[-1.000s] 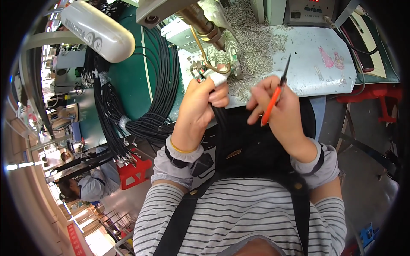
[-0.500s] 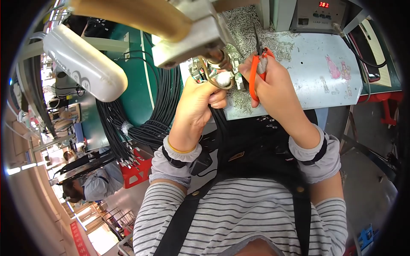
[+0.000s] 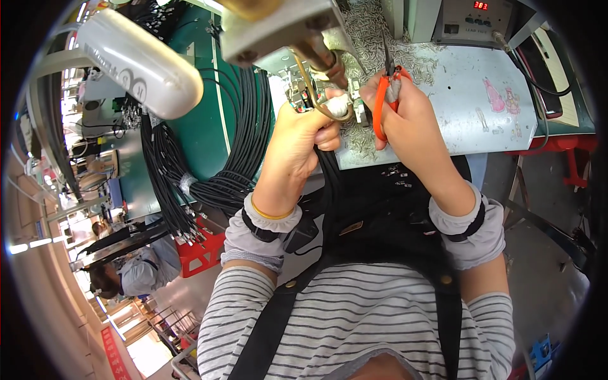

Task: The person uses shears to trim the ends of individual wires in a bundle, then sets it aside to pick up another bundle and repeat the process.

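now both hands sit higher and closer to the machine than they did a second ago — the whole view has tipped up, so the metal fixture (image 3: 278, 28) at the top fills far more of the frame. the left hand (image 3: 297, 142) is closed in a fist around a black cable (image 3: 329, 183), whose silvery connector end (image 3: 341, 106) pokes out above the thumb and lies against a curved brass-coloured hook (image 3: 310, 88) hanging from that fixture. a second ago this end was held lower, clear of the hook; it has since been brought up to it. the right hand (image 3: 408, 123) is wrapped tight around orange-handled snips (image 3: 384, 95), handles pressed together in the palm, dark blades pointing up and away from the person. earlier the snips lay slanted across the fingers, lower on the bench; now they stand nearly upright just beside the connector, not touching it as far as i can tell. judging by that, the cable end looks lined up for work at the tip, with the tool brought into place beside it. behind the hands, a pale bench top (image 3: 481, 107) carries a scatter of small metal parts (image 3: 367, 38), and a thick bundle of black cables (image 3: 209, 158) hangs over a green surface to the left — well apart from the one in hand.
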{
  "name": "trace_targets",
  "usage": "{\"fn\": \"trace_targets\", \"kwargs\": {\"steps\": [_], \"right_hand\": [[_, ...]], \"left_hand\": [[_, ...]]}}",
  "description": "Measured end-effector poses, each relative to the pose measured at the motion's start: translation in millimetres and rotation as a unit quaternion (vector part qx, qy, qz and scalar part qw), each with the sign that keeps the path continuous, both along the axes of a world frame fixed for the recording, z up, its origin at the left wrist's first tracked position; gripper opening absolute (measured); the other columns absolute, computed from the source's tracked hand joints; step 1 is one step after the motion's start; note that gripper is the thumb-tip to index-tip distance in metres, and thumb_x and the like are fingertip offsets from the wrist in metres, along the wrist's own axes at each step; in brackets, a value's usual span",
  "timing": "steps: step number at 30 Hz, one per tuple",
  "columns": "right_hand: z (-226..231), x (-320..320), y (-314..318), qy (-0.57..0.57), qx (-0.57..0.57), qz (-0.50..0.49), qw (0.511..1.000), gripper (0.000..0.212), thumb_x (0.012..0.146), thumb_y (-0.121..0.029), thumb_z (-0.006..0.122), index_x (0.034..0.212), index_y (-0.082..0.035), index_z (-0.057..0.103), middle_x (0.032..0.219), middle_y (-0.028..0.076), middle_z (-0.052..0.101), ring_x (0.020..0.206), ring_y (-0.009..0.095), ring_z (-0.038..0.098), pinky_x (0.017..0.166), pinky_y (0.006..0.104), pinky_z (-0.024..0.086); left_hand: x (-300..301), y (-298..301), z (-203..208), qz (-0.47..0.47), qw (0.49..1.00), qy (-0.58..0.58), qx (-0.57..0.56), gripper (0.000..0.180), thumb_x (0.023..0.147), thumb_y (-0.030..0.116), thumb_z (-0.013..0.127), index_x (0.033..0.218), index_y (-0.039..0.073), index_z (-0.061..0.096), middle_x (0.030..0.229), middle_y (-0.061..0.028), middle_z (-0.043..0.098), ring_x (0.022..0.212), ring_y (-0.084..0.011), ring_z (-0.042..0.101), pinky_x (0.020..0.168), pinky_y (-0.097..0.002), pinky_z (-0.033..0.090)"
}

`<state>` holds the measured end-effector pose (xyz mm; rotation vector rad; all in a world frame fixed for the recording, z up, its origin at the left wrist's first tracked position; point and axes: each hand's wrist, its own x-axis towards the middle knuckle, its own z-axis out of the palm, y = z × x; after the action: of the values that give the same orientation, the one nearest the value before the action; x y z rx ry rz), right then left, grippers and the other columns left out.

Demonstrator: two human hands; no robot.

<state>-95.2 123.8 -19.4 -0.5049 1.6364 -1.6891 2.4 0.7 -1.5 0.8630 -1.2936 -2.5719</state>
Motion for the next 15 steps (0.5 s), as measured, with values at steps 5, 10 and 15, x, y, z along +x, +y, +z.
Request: {"fn": "trace_targets", "kwargs": {"steps": [5,10,15], "right_hand": [[6,6,15,-0.022,-0.064,0.024,0.997,0.015,0.085,-0.016,0.050,0.086,-0.001,0.048,0.061,0.000,0.045,0.043,0.006,0.041,0.038,0.0201,0.036],[10,17,28,0.066,-0.078,-0.007,0.995,0.012,0.084,-0.013,0.053,0.085,-0.001,0.050,0.061,-0.001,0.045,0.044,0.005,0.040,0.039,0.0190,0.034],[9,31,30,0.213,-0.078,0.032,0.973,0.010,0.083,-0.010,0.055,0.083,0.000,0.053,0.066,0.000,0.049,0.050,0.004,0.042,0.042,0.0182,0.034]], "left_hand": [[14,9,6,0.010,0.997,0.003,0.073,0.017,0.078,0.002,0.055,0.095,0.000,0.053,0.067,-0.0022,0.051,0.050,-0.0091,0.043,0.043,-0.0224,0.034],[33,32,21,0.042,0.998,-0.039,-0.030,0.023,0.079,0.003,0.057,0.100,-0.002,0.054,0.077,-0.0045,0.056,0.064,-0.0152,0.053,0.054,-0.0272,0.044],[51,41,2,-0.049,0.993,0.014,-0.110,0.022,0.079,0.003,0.058,0.099,-0.003,0.054,0.082,-0.0071,0.058,0.067,-0.0168,0.056,0.059,-0.0283,0.047]]}}
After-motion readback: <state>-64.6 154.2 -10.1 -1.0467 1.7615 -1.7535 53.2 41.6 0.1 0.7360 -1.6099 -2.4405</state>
